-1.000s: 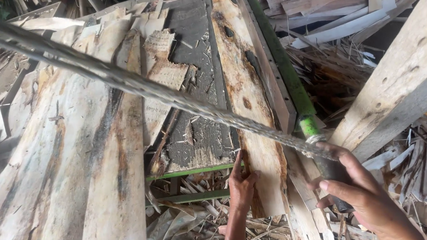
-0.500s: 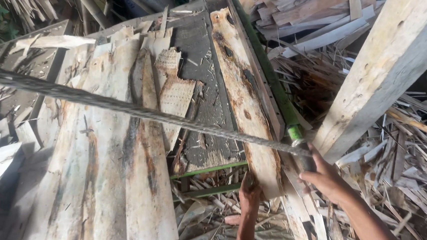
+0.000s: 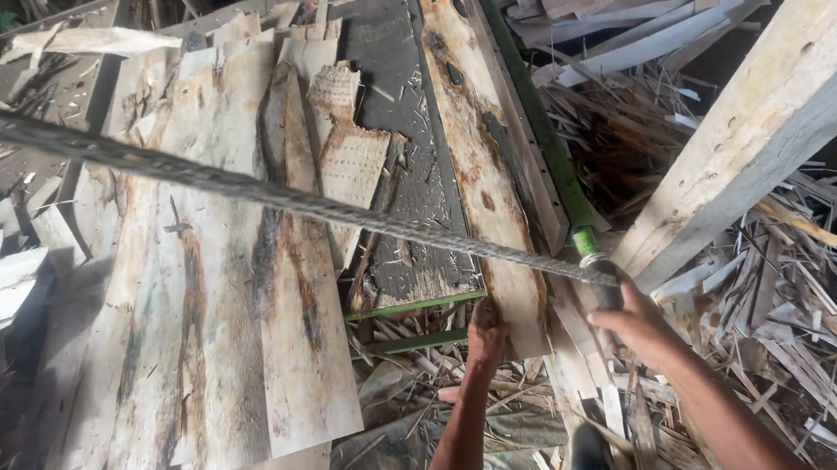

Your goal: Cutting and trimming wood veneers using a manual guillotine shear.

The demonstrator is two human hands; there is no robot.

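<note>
Now left hand (image 3: pixel 486 343) grips rough veneer strip (image 3: pixel 480 162) end w/ fingers curled, right hand (image 3: pixel 631 323) fisted round dark handle (image 3: pixel 606 291).

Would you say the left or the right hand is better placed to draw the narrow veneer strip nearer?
Left, probably: the left hand already rests on the strip's near end, while the right hand grips the dark handle.

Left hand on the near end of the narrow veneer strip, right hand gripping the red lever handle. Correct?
Not quite: the lever handle under the right hand is dark, on a green bar, not red. The head view shows it. The left hand is on the narrow veneer strip.
</note>
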